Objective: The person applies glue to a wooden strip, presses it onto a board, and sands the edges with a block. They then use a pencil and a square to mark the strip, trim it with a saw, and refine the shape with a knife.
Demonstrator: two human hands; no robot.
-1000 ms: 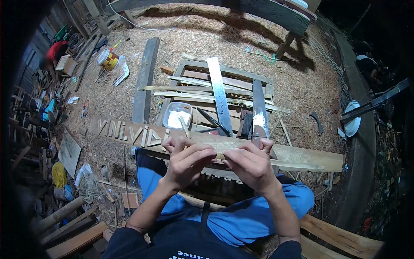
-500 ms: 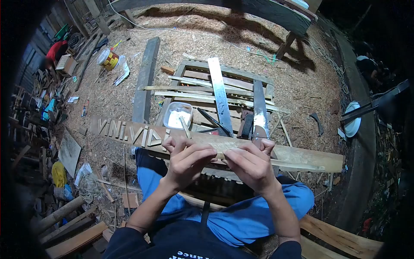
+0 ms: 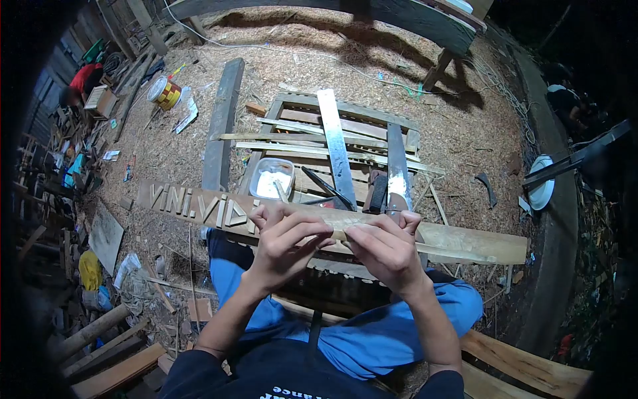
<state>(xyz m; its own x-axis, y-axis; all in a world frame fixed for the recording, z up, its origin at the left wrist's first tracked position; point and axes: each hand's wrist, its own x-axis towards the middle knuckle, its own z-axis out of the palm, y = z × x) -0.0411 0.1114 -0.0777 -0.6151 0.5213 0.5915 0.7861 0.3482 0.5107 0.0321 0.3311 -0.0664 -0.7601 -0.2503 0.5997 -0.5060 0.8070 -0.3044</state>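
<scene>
My left hand (image 3: 286,241) and my right hand (image 3: 392,251) are close together, fingertips pinching a thin wooden strip (image 3: 458,254) whose long end runs out to the right. A short bit of it shows between the hands. Under them a long wooden board (image 3: 478,241) lies across my lap area. Raised wooden letters (image 3: 193,203) reading roughly "ViNi.Vi" stand on its left part, the last ones partly covered by my left hand. Just beyond the board is a clear plastic tub (image 3: 274,170) of white paste with a small stick in it.
A slatted wooden pallet (image 3: 299,100) in front carries thin strips (image 3: 292,147), a metal straightedge (image 3: 337,143), a handsaw (image 3: 397,156) and a black brush (image 3: 378,194). A paint bucket (image 3: 165,92) stands on sawdust. One person in red (image 3: 86,78) is far left, another far right.
Both hands keep their pinch on the strip, with barely any shift. The whole view has moved slightly.
</scene>
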